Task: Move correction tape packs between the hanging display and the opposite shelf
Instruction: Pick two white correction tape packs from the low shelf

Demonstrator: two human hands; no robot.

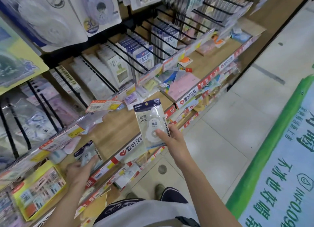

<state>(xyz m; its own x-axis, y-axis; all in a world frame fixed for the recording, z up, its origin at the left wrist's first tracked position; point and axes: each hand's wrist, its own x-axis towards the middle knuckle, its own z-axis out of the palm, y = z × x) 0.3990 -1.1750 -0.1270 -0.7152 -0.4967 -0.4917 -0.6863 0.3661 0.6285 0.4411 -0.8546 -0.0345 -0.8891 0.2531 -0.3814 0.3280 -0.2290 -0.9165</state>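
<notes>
Closest to my camera is the grey shirt point(144, 213) at the bottom edge, with both bare forearms reaching out from it. My right hand point(171, 138) is raised over the front lip of the wooden shelf point(115, 130), its fingers point(161, 134) and thumb pinching the lower corner of a white correction tape pack point(150, 123); the pack stands nearly upright, clear of the shelf, with the round tape dispenser showing through its blister. My left hand point(79, 170) is lower and further left, fingers curled around a second, dark-topped correction tape pack point(88, 154), which sits just above the shelf's front edge; I cannot tell whether it touches the board. Above and behind both hands, black wire hooks point(119, 56) carry rows of hanging packs, each hook ending in a price tag point(103, 105). A yellow display box point(39, 189) sits on the lower tier at left. On the right, the tiled floor point(229, 124) runs beside a green-bordered floor mat point(280, 167).
</notes>
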